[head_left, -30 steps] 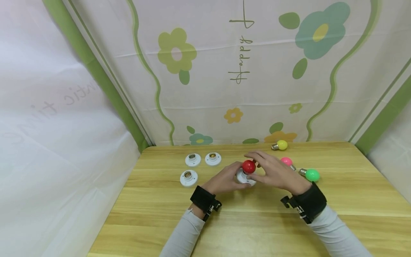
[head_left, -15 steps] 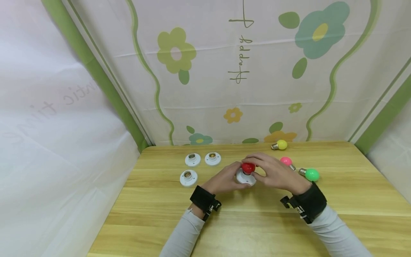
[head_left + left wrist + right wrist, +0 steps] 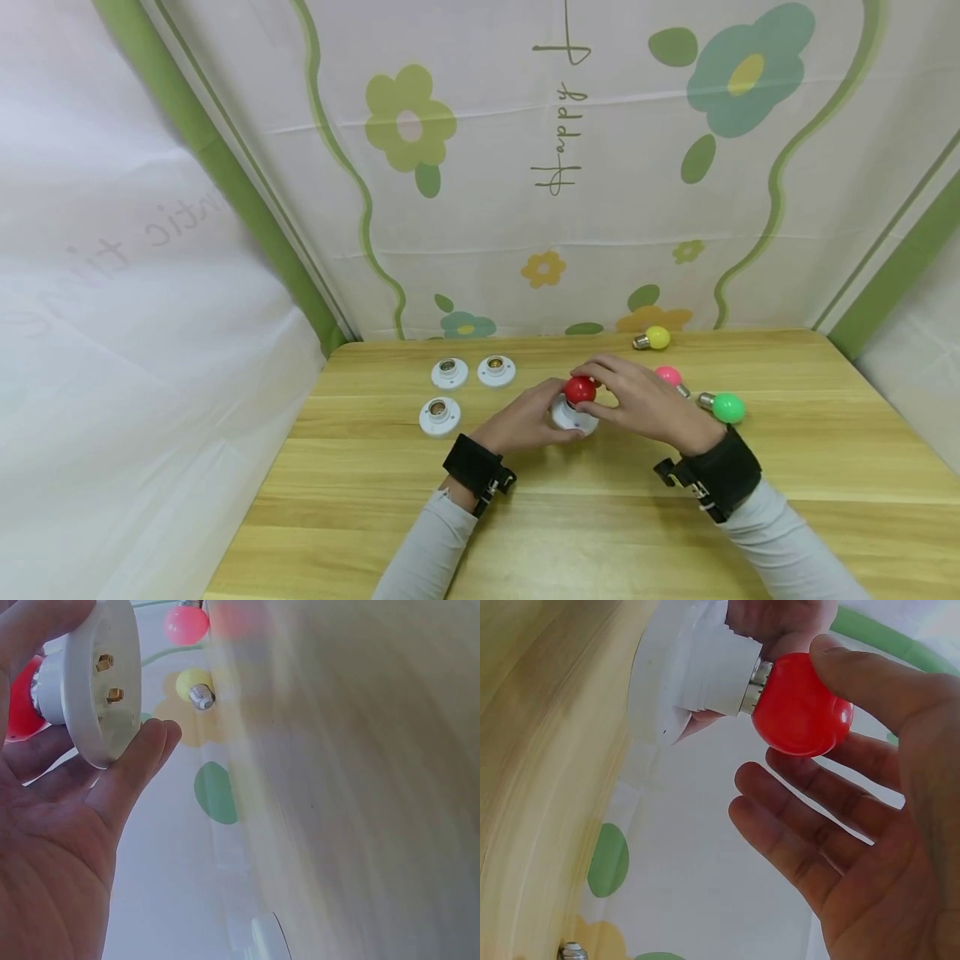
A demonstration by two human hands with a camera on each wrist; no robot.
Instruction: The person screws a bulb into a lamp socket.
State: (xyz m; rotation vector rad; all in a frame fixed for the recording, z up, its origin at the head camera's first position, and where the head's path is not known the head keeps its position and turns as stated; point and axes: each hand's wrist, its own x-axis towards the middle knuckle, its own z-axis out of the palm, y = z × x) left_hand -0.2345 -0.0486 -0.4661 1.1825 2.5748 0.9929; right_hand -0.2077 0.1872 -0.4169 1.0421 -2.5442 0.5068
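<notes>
My left hand (image 3: 521,419) grips the rim of a round white lamp socket (image 3: 564,417) with thumb and fingers. In the left wrist view, the socket's underside (image 3: 112,660) shows brass terminals, raised off the table. A red light bulb (image 3: 802,709) stands in the socket's mouth, part of its metal screw base (image 3: 756,686) showing above the white collar. My right hand (image 3: 637,402) holds the red bulb with the thumb on one side and the forefinger on the other. Its other fingers (image 3: 780,810) stretch out beside the bulb.
Three white lamp sockets, including a near one (image 3: 440,416), stand on the wooden table (image 3: 585,533) to the left. Yellow (image 3: 657,337), pink (image 3: 667,377) and green (image 3: 728,408) bulbs lie at the right. A flowered curtain (image 3: 480,208) hangs behind the table.
My right fingers closed over the red bulb half a second ago and now have shifted back, uncovering more of it. My left hand and the socket have stayed nearly in place.
</notes>
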